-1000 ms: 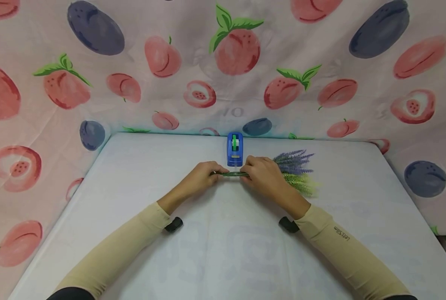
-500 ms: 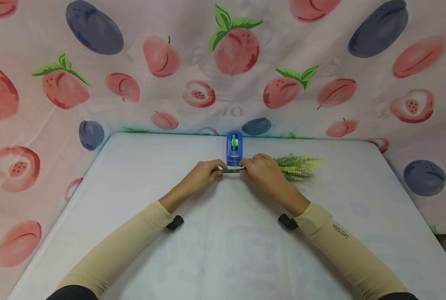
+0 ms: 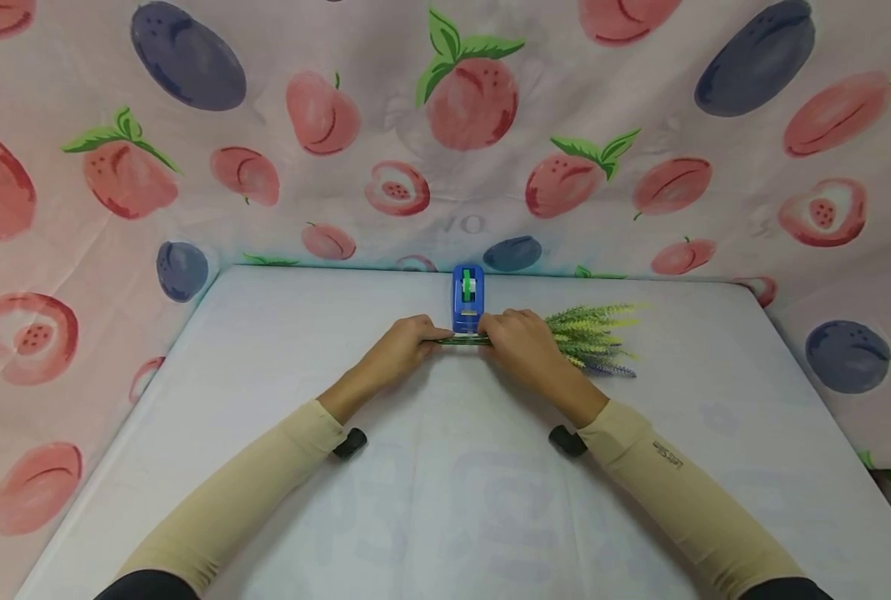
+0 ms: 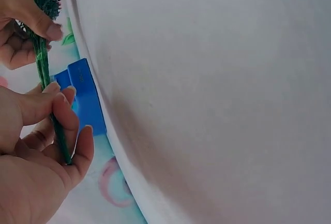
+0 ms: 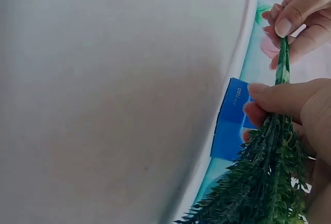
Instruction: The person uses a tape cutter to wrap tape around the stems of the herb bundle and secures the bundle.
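Note:
A bunch of artificial lavender stems (image 3: 593, 331), yellow-green with some purple spikes, lies sideways between my hands in the head view, flower heads to the right. My left hand (image 3: 402, 346) pinches the thin stem ends (image 4: 61, 144) between thumb and fingers. Closer to the flowers, my right hand (image 3: 523, 343) grips the same bunch with thumb and fingers around it. Between the hands a shiny, clear band (image 5: 282, 71) shows on the green stems; it looks like tape. Just behind the stems stands a blue tape dispenser (image 3: 468, 292) with a green tape core.
A white cloth covers the table (image 3: 445, 483). Fruit-patterned fabric (image 3: 385, 108) hangs behind and along the sides. Each wrist carries a small black camera (image 3: 350, 443) below the beige sleeve (image 3: 235, 492).
The bunch has rolled in my fingers: purple spikes, at the top a second ago, now show at the lower edge, with yellow-green ones above. Both hands stay near the same place.

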`<action>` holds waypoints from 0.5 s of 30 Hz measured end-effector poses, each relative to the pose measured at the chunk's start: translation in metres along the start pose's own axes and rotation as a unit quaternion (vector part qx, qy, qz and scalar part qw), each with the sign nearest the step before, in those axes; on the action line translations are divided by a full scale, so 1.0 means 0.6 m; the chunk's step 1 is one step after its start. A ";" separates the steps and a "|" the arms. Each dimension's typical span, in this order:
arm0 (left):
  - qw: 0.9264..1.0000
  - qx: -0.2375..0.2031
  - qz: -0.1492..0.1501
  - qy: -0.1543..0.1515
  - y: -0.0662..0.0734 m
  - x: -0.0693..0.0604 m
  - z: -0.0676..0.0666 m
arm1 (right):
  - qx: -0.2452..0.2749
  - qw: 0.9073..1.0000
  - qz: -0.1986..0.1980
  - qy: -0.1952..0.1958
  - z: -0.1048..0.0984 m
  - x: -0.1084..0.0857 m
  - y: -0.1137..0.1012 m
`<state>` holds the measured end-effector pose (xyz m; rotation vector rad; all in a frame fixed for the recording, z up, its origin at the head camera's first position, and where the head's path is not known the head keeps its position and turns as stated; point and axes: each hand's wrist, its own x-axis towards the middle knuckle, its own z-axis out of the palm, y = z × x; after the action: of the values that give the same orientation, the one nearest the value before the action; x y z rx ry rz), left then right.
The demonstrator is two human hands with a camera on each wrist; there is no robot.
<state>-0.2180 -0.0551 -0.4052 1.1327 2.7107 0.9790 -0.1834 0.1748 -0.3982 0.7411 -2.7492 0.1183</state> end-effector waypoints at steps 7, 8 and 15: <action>1.000 0.027 -0.007 -0.005 0.003 0.001 0.001 | -0.005 1.000 -0.011 0.029 0.002 0.000 0.006; 0.999 0.032 -0.008 -0.005 0.003 0.002 0.001 | -0.003 0.999 -0.013 0.033 0.002 -0.001 0.006; 0.999 0.046 -0.021 -0.009 0.002 0.006 0.001 | 0.014 0.999 -0.011 0.031 0.000 -0.001 0.010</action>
<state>-0.2198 -0.0516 -0.4040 1.0869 2.7789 0.8421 -0.1860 0.1798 -0.3984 0.7616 -2.6863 0.1727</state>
